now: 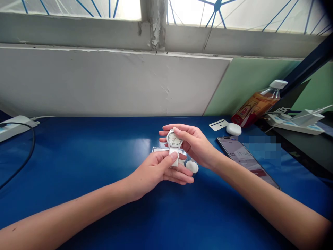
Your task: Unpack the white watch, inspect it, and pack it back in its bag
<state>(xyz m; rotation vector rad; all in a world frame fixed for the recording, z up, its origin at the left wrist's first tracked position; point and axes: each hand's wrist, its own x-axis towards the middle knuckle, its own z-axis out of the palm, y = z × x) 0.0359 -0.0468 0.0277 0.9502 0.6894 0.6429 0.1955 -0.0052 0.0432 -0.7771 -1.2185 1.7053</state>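
Note:
A white wristwatch (pixel 174 139) with a round pale dial is held between both hands above the blue table. My left hand (pixel 156 168) pinches its white strap, thumb on top and fingers beneath. At the watch case, my right hand (pixel 196 140) grips with the thumb on the rim and fingers behind. Under and behind the hands lies a clear case (pixel 156 149), mostly hidden. A small round white object (pixel 191 166) sits on the table just below my right hand; its kind I cannot make out.
To the right lie a phone (pixel 247 159), a white earbud case (pixel 233 129) and a white card (pixel 218 125). A drink bottle (pixel 256 104) leans at the back right, near a power strip (pixel 296 124). Another power strip (pixel 15 126) with a black cable (pixel 32 149) is at the left.

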